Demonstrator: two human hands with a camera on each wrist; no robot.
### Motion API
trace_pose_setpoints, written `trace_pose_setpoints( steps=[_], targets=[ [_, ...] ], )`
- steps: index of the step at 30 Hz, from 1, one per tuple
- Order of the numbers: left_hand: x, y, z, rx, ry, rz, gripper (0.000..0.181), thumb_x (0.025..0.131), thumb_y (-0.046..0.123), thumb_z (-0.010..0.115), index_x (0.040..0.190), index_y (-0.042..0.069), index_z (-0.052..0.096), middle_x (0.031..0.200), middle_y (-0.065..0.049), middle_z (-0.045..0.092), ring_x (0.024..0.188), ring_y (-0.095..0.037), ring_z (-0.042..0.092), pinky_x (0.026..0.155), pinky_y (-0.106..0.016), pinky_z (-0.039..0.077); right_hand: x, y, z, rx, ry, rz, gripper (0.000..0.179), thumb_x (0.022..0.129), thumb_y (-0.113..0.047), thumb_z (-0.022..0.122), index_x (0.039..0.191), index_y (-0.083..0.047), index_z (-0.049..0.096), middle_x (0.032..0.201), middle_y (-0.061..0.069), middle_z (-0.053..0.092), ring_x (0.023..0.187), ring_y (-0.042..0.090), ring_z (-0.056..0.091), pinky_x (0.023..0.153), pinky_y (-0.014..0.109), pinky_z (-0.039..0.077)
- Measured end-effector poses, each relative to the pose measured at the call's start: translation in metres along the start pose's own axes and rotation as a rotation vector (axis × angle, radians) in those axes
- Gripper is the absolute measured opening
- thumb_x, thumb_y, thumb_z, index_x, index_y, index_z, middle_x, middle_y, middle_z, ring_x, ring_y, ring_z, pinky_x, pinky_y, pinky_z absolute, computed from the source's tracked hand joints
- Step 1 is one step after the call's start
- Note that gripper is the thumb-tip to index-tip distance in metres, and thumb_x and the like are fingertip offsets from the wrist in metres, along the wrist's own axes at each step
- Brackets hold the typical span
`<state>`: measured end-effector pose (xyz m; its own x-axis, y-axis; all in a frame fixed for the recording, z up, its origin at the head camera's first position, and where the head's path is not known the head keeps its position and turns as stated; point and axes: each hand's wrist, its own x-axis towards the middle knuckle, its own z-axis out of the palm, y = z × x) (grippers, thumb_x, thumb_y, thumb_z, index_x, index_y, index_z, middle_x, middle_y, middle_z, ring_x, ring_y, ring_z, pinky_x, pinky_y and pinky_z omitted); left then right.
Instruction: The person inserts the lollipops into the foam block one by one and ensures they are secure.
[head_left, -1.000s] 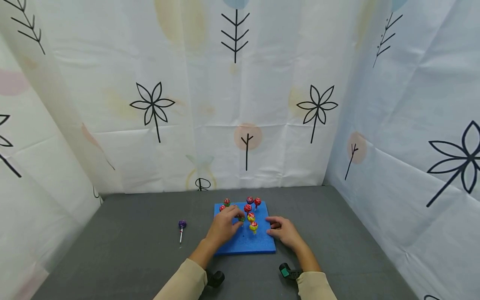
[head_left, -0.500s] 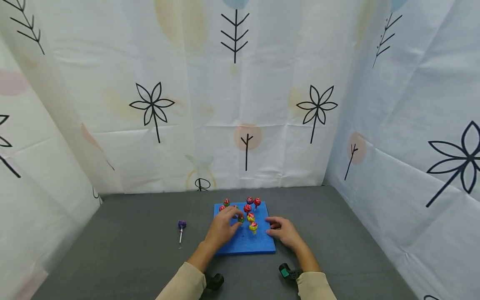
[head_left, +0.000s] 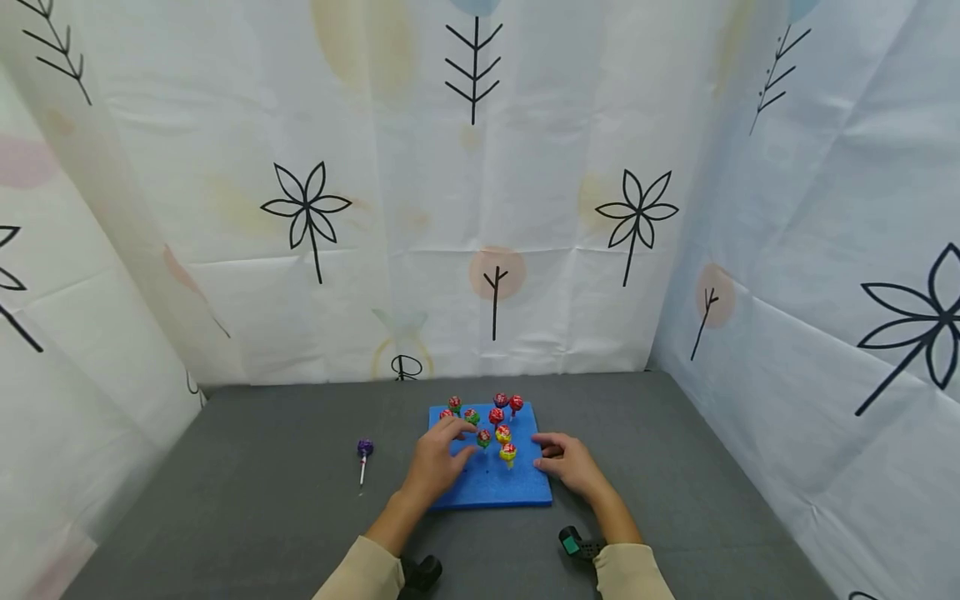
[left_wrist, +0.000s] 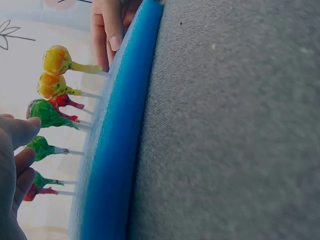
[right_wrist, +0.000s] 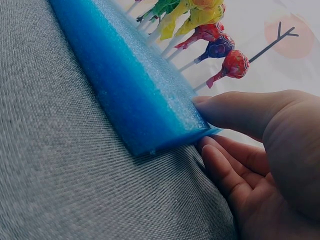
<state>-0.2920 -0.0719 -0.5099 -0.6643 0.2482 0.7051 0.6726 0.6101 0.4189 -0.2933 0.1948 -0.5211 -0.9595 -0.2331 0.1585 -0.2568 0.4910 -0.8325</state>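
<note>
A blue foam board [head_left: 487,492] lies on the table with several wrapped lollipops standing upright in it on their sticks. My left hand [head_left: 433,462] hovers over the board's left part, thumb and fingers spread around a green-and-red lollipop [head_left: 483,437] without gripping it. In the left wrist view, the thumb tip overlaps that green lollipop [left_wrist: 46,114], whose stick is in the foam. With thumb on top and fingers against the side, my right hand [right_wrist: 280,155] holds the board's right edge. Two yellow lollipops [head_left: 507,452] stand nearer the front; red ones [head_left: 516,403] are farther back.
A purple lollipop [head_left: 364,450] lies on the grey table [head_left: 262,500] left of the board. Patterned white cloth [head_left: 420,208] hangs behind and on both sides. Dark wrist devices [head_left: 577,544] sit at both wrists.
My left thumb and fingers have let go of the green-and-red lollipop, and the hand has drawn back slightly left. The lollipop stays upright in the board. My right hand has not moved.
</note>
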Motion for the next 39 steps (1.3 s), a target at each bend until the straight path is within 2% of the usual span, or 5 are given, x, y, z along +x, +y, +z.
trace_pose_setpoints(
  steps=[7, 14, 20, 29, 39],
  targets=[
    [-0.009, -0.008, -0.008, -0.052, 0.074, -0.022, 0.030, 0.072, 0.002, 0.085, 0.098, 0.011, 0.071, 0.097, 0.004, 0.064, 0.083, -0.011, 0.061, 0.071, -0.032, 0.054, 0.002, -0.001, 0.002, 0.000, 0.014, 0.038, 0.035, 0.088, -0.006, 0.072, 0.122, -0.003, 0.065, 0.115, 0.010, 0.064, 0.098, 0.024, 0.059, 0.086, 0.045, 0.049],
    [-0.015, -0.019, -0.022, 0.016, 0.135, -0.029, 0.033, 0.066, -0.001, 0.088, 0.091, 0.011, 0.071, 0.091, 0.003, 0.065, 0.080, -0.012, 0.059, 0.069, -0.034, 0.051, 0.002, -0.002, 0.001, 0.002, 0.015, 0.028, 0.035, 0.087, -0.005, 0.071, 0.122, -0.002, 0.065, 0.114, 0.011, 0.064, 0.097, 0.024, 0.059, 0.085, 0.046, 0.049],
    [-0.021, -0.026, -0.038, 0.076, 0.067, -0.110, 0.031, 0.069, 0.003, 0.088, 0.093, 0.015, 0.071, 0.095, 0.002, 0.067, 0.091, -0.019, 0.060, 0.078, -0.040, 0.051, 0.002, -0.002, 0.001, 0.005, 0.016, 0.032, 0.036, 0.087, -0.005, 0.071, 0.122, -0.002, 0.065, 0.113, 0.009, 0.064, 0.097, 0.023, 0.059, 0.086, 0.045, 0.049],
    [-0.028, -0.038, -0.063, 0.138, -0.050, -0.311, 0.028, 0.073, 0.010, 0.086, 0.097, 0.016, 0.072, 0.109, -0.002, 0.065, 0.106, -0.027, 0.057, 0.091, -0.051, 0.044, 0.000, -0.002, 0.002, 0.012, 0.018, 0.038, 0.036, 0.088, -0.006, 0.071, 0.123, -0.002, 0.065, 0.115, 0.010, 0.064, 0.098, 0.024, 0.059, 0.086, 0.047, 0.049],
    [-0.032, -0.059, -0.087, 0.157, -0.103, -0.429, 0.033, 0.077, 0.017, 0.084, 0.107, 0.011, 0.071, 0.123, -0.013, 0.060, 0.113, -0.038, 0.052, 0.093, -0.059, 0.038, 0.000, -0.002, 0.001, 0.007, 0.014, 0.035, 0.036, 0.088, -0.007, 0.072, 0.123, -0.002, 0.065, 0.113, 0.010, 0.064, 0.097, 0.024, 0.059, 0.085, 0.046, 0.049]
  ],
)
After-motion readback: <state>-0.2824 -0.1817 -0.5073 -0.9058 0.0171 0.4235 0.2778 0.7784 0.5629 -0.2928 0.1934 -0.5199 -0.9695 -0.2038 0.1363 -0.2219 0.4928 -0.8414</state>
